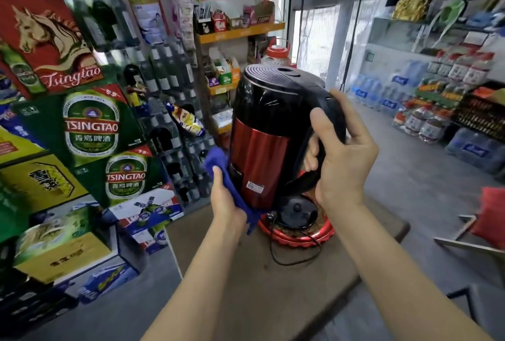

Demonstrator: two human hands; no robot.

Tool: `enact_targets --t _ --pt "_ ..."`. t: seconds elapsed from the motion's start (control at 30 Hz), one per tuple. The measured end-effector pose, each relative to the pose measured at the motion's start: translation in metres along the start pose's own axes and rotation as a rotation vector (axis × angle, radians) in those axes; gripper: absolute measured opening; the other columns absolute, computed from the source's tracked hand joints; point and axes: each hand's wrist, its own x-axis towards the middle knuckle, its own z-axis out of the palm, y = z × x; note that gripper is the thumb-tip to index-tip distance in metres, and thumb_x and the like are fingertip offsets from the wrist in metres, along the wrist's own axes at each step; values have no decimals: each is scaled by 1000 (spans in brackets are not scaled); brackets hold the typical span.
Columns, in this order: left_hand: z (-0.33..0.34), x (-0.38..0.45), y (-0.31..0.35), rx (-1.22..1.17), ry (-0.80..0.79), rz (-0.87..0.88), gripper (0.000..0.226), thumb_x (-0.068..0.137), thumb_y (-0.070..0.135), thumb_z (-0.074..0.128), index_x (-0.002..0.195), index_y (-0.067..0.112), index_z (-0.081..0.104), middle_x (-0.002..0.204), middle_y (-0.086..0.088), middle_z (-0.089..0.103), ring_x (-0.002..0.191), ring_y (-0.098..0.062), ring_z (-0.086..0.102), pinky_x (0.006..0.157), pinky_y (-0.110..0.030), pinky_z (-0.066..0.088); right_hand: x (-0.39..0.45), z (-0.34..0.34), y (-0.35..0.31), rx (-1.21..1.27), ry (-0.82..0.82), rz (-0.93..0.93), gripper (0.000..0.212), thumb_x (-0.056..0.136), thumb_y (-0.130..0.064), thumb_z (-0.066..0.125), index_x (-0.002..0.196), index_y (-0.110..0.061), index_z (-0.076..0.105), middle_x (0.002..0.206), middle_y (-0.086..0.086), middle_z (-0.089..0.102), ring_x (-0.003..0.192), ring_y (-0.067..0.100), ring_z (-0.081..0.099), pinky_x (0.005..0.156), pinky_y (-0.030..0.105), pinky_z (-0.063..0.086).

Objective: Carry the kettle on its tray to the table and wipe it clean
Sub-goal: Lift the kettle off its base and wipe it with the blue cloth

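A red and black electric kettle (262, 133) is lifted off its base and tilted, lid end up and away from me. My right hand (344, 149) grips its black handle. My left hand (226, 198) presses a blue cloth (218, 160) against the kettle's lower left side. Below the kettle, the round black base (296, 211) sits on a red tray (300, 237) on the brown table (259, 286). A black cord (289, 258) trails from the base across the tabletop.
Stacked beer cartons (90, 135) and bottle crates fill the left. Shelves of goods stand behind the table. Packs of bottled water (382, 92) line the floor at right. A chair with a red cushion (489, 217) stands at the right edge.
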Motion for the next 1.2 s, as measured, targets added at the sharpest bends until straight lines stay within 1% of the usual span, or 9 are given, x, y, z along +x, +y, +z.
enact_targets --t 0.1,0.2,0.33,0.4,0.5,0.6,0.87,1.03,1.2 --pt "-24 -13 -20 -41 93 -118 58 96 60 47 135 18 61 135 -14 63 121 -36 59 102 -58 45 -4 -1 26 -89 49 -13 44 82 -29 75 126 -27 66 53 -1 55 40 19 43 43 27 43" --pt "-60 -39 -40 84 170 -303 53 96 53 53 131 15 64 123 -19 70 108 -40 67 85 -52 56 -14 -3 64 -193 58 30 44 81 -37 74 124 -35 66 92 8 62 85 27 54 80 50 50" --pt "-116 -77 -42 218 182 -510 54 84 45 67 122 7 69 113 -22 74 92 -40 75 78 -45 58 -39 -10 127 -368 14 69 45 86 -27 73 130 -23 64 123 -6 69 116 8 63 105 37 49" --pt "-140 -86 -33 242 231 -500 56 77 44 70 119 7 71 113 -23 74 93 -41 74 82 -46 55 -59 -13 157 -455 -25 96 46 87 -24 73 132 -21 63 119 -30 64 112 -10 60 97 25 51" --pt "-171 -92 -20 254 363 -416 61 68 42 72 118 7 71 110 -24 74 96 -43 73 85 -49 54 -87 -21 198 -541 -103 85 47 88 -27 71 133 -22 62 93 -50 60 95 5 61 74 16 49" --pt "-189 -96 -14 233 425 -410 66 68 43 70 123 7 66 111 -27 73 95 -47 72 82 -53 54 -114 -28 227 -610 -150 48 49 89 -32 68 137 -24 59 111 -26 67 65 15 65 70 32 56" --pt "-193 -100 -26 258 445 -456 53 84 47 65 123 11 66 111 -24 74 93 -47 72 86 -54 55 -173 -54 259 -605 -321 -47 53 99 -31 55 146 -10 43 144 -35 39 127 -17 41 103 8 34" --pt "-177 -110 -50 265 470 -517 48 89 45 62 120 9 68 112 -23 74 96 -42 73 75 -48 60 -204 -97 251 -632 -493 59 63 100 -31 46 155 -35 16 135 -26 41 118 7 48 106 12 30" --pt "-174 -125 -81 294 537 -577 50 93 47 60 123 8 65 108 -24 75 103 -43 69 79 -49 56 -200 -123 225 -751 -537 105 60 98 -30 43 154 -21 26 139 8 47 127 22 45 106 43 38"
